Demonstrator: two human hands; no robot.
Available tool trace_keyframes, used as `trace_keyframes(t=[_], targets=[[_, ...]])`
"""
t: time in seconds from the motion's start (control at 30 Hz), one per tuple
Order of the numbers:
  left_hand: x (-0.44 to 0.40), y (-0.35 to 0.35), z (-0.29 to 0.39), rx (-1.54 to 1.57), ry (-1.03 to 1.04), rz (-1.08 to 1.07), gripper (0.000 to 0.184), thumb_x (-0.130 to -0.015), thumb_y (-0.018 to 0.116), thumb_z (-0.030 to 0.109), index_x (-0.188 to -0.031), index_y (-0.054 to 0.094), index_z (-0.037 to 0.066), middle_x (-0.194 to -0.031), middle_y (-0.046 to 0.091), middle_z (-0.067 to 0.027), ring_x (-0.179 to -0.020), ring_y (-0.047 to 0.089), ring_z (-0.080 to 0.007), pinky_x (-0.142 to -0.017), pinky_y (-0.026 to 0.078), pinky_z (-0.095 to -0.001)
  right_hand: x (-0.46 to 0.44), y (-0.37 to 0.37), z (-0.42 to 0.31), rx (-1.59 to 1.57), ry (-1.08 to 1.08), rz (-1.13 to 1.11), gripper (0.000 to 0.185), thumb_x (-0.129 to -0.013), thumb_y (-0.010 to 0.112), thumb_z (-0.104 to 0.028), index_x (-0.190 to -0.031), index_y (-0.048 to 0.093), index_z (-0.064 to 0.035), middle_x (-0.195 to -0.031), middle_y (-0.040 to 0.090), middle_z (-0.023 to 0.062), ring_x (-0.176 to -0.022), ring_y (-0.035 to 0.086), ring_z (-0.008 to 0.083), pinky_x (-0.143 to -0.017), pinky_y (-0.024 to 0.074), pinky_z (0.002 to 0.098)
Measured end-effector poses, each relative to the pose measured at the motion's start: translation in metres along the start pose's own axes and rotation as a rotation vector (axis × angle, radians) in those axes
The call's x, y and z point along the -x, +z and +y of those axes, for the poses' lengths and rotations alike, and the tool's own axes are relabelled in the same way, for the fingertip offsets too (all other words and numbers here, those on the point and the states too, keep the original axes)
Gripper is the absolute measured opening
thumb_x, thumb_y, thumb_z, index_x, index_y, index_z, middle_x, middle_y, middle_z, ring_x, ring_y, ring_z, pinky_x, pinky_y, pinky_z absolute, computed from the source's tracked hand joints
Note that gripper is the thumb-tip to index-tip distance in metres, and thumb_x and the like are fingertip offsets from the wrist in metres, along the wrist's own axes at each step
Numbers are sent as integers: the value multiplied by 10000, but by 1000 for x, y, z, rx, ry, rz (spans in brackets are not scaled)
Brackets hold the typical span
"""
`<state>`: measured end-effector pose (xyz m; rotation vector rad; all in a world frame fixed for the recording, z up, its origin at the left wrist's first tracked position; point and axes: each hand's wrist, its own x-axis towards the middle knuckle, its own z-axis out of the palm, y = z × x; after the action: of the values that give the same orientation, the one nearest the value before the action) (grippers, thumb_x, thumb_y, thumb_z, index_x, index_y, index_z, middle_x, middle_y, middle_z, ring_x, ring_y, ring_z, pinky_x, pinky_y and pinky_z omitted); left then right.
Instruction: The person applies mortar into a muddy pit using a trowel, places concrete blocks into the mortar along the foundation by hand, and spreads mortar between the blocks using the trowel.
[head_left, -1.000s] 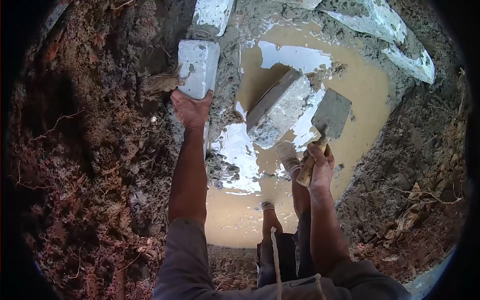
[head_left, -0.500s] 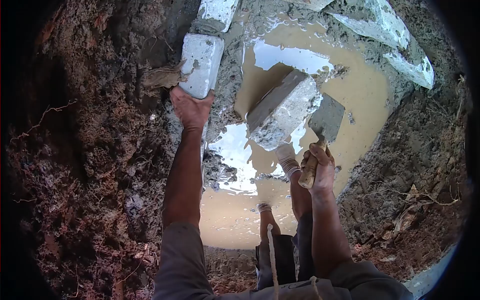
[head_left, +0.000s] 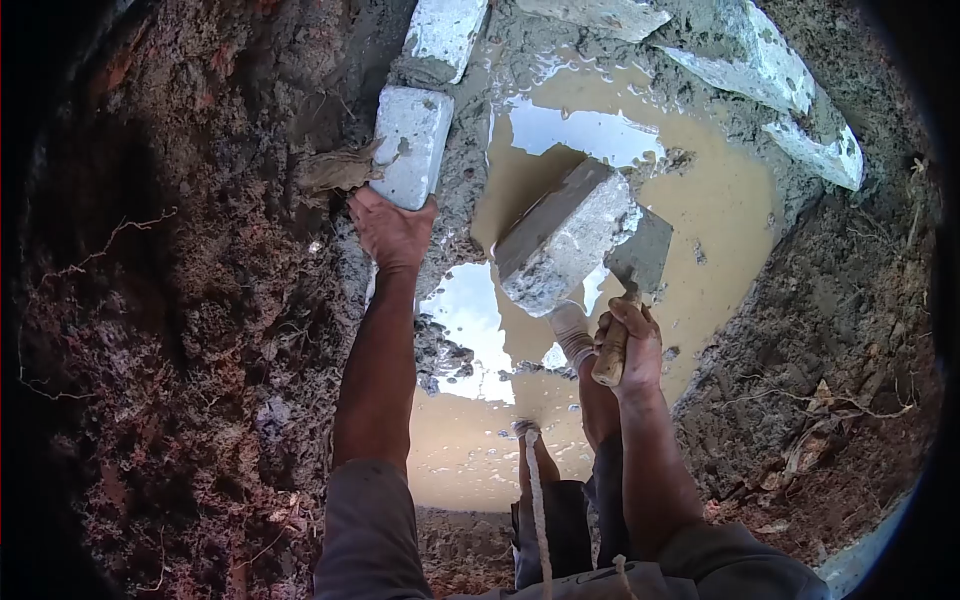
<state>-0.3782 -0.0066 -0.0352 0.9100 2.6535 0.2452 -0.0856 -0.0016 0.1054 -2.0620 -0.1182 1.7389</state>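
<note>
My left hand grips the near end of a pale concrete block, its thumb and fingers around the end. The block lies in wet grey mortar along the left side of the pit. In my right hand is a trowel, held by its wooden handle, with the flat blade pointing away from me over muddy water. Beside the blade, a larger loose block rests tilted in the water. It partly covers the blade's left edge.
Brown water covers the pit floor, where my legs stand. Another block lies beyond the held one. Mortar-smeared blocks line the far right side. Earth walls with roots rise on both sides. A white cord hangs before me.
The whole view has shifted slightly, with the blocks lower in it. The trowel blade has moved a little left, closer to the tilted block. My left hand stays on its block.
</note>
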Motion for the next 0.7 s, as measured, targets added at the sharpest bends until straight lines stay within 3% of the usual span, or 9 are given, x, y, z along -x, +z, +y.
trace_keyframes(t=[0.17,0.27,0.3,0.5,0.6,0.67,0.7], targets=[[5,1,-3,47,100,81,783,-581,873,291,-1116,396,-27,-1129,482,-189,-1080,505,-332,-950,435,-435,-3,-1,-2,12,5,2,230,-780,665,-202,-905,562,-38,-681,580,53,-529,548,136,-508,459,268],[-6,1,-16,359,141,-61,777,-570,883,181,-1138,398,-36,-1154,495,-173,-1068,523,-282,-941,447,-394,-7,-4,-4,12,-4,-5,210,-788,665,-199,-891,556,-52,-674,576,51,-516,552,138,-486,466,270],[-6,5,-21,332,168,-39,784,-553,884,100,-1150,398,-46,-1169,503,-157,-1051,530,-242,-930,453,-363,-10,-6,-3,8,-3,-16,190,-799,663,-193,-883,550,-66,-669,574,49,-502,555,140,-463,473,273],[2,7,-18,121,101,-12,790,-571,900,227,-1125,413,-56,-1191,472,-215,-1108,496,-320,-957,428,-417,-7,-5,-8,15,16,-12,240,-768,674,-201,-902,559,-38,-668,577,48,-519,540,129,-507,453,261],[6,-15,-6,8,80,-102,964,-584,896,391,-1246,384,-88,-1307,395,-295,-1234,405,-407,-1043,348,-473,-12,-7,-12,-4,-8,4,251,-759,685,-198,-904,560,-34,-659,575,50,-506,534,132,-499,451,263],[25,-18,6,-46,198,-26,1157,-597,859,503,-1396,271,-92,-1421,275,-334,-1336,280,-450,-1107,253,-514,-15,-7,-15,-20,-24,11,260,-754,690,-198,-907,559,-33,-663,578,52,-507,534,134,-498,452,264],[31,-39,39,-66,122,-175,1224,-635,814,557,-1462,167,-72,-1476,206,-328,-1378,214,-451,-1132,202,-537,-20,-11,-13,-18,-20,-2,199,-784,670,-191,-902,554,-79,-666,555,29,-496,536,125,-431,469,266]])
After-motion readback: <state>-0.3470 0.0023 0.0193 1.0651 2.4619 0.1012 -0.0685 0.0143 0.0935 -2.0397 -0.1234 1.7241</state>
